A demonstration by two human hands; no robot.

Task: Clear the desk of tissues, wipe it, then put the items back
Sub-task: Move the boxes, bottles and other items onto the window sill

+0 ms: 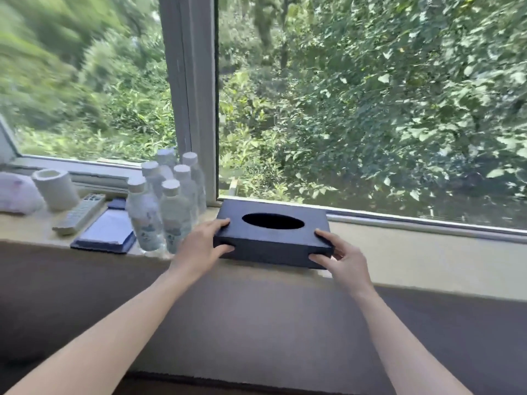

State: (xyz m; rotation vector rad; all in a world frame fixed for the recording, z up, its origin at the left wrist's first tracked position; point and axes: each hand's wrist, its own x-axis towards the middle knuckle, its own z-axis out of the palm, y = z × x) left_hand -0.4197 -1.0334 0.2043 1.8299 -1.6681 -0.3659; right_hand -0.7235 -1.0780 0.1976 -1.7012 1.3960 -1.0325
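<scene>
Forearms reach in from six o'clock, left hand and right hand gripping opposite ends of the dark box on the sill, bottles at its nine o'clock.

Pale lump cut off by the left edge; labels on the bottles and remote buttons blurred

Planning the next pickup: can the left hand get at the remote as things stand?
Probably not directly: the left hand grips the tissue box, and the water bottles stand between it and the remote. It must let go and reach round them.
</scene>
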